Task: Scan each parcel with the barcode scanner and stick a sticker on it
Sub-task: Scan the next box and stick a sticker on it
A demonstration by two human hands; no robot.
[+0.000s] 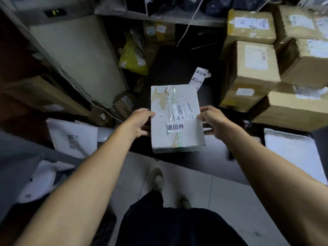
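The white box (176,118) sits at the centre of the view, held off the dark counter (170,68) between two hands. Its top face already carries a printed sticker (175,127) with three bold characters, set just below the barcode label (180,109) — so this parcel looks finished as far as the sticking goes. Whether it has been scanned cannot be told, and no scanner is visible anywhere.

A strip of the same stickers (198,78) lies at one o'clock from the box, its near end hidden behind the box's far edge. Further out at two and three o'clock is a stack of brown cartons (252,71); at eight o'clock a white mailer bag (72,137); another white bag (291,153) at four o'clock. My guess is that these are parcels waiting or done — which, the view does not say.

The left hand (141,122) grasps the box's left edge, thumb on top and fingers curled beneath. The right hand (213,119) grasps the right edge likewise, thumb on the top face. Both forearms reach forward, roughly level, from five and seven o'clock.
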